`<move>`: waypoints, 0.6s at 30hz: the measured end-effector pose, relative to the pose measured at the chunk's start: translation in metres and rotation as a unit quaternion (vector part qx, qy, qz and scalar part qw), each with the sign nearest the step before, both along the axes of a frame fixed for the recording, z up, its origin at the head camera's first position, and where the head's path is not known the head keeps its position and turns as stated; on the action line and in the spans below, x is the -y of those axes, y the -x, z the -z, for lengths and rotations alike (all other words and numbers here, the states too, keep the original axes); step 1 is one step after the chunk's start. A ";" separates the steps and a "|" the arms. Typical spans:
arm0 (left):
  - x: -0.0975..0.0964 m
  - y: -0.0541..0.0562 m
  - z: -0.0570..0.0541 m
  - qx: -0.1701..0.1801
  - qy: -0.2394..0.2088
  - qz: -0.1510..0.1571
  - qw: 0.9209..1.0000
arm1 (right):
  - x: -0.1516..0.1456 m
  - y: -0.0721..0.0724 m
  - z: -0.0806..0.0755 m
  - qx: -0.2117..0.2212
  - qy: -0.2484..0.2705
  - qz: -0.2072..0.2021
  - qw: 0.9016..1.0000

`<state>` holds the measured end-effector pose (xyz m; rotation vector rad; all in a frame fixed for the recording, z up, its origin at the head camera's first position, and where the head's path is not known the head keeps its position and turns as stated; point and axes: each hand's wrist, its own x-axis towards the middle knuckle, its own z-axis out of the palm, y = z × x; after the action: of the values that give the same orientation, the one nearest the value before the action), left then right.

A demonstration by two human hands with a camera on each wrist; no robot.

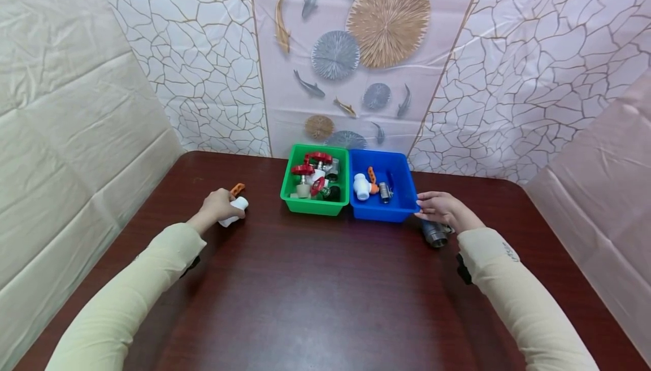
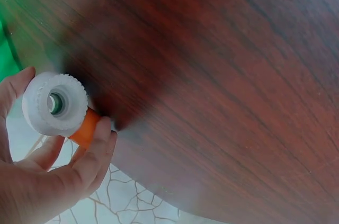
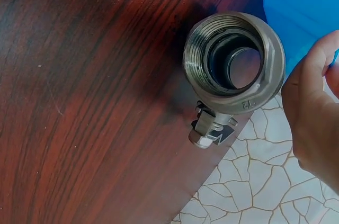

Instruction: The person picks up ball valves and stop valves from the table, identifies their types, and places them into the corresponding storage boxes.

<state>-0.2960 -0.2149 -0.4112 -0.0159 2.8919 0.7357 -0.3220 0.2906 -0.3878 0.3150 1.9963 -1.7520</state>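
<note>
My left hand (image 1: 220,206) grips a white plastic ball valve (image 1: 235,212) with an orange handle at the left of the table. The left wrist view shows the valve's round open end (image 2: 55,103) between thumb and fingers. On the other side, my right hand (image 1: 441,209) pinches the right rim of a blue bin (image 1: 383,213). Just below that hand lies a large metal ball valve (image 1: 435,234), its threaded opening (image 3: 233,65) facing the right wrist camera. Inside the blue bin are a white valve (image 1: 362,187) with an orange handle and a small metal valve (image 1: 384,192).
A green bin (image 1: 316,207) stands against the blue bin's left side and holds several valves with red handwheels (image 1: 303,169). Both bins are near the back of the dark wooden table (image 1: 315,297). Patterned cloth (image 1: 213,66) hangs behind it, plain cloth at the sides.
</note>
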 end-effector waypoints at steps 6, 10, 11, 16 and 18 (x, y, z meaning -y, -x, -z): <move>0.002 -0.001 -0.002 -0.014 -0.003 -0.001 1.000 | 0.000 -0.001 -0.001 0.004 0.000 -0.004 1.000; 0.003 0.001 -0.005 -0.031 0.001 0.000 1.000 | 0.001 -0.001 -0.002 0.005 -0.004 -0.004 1.000; 0.003 0.002 -0.006 -0.033 0.002 0.001 0.999 | 0.001 -0.001 -0.002 0.004 -0.007 -0.005 1.000; 0.000 0.003 -0.013 -0.038 0.004 0.009 0.999 | 0.000 0.000 -0.002 0.004 -0.006 -0.002 1.000; -0.003 0.003 -0.017 -0.044 0.003 0.011 0.999 | 0.000 0.000 -0.002 0.007 -0.004 0.002 1.000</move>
<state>-0.2991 -0.2118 -0.3941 0.0490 2.9725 0.7432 -0.3225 0.2903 -0.3859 0.3332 1.9944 -1.7393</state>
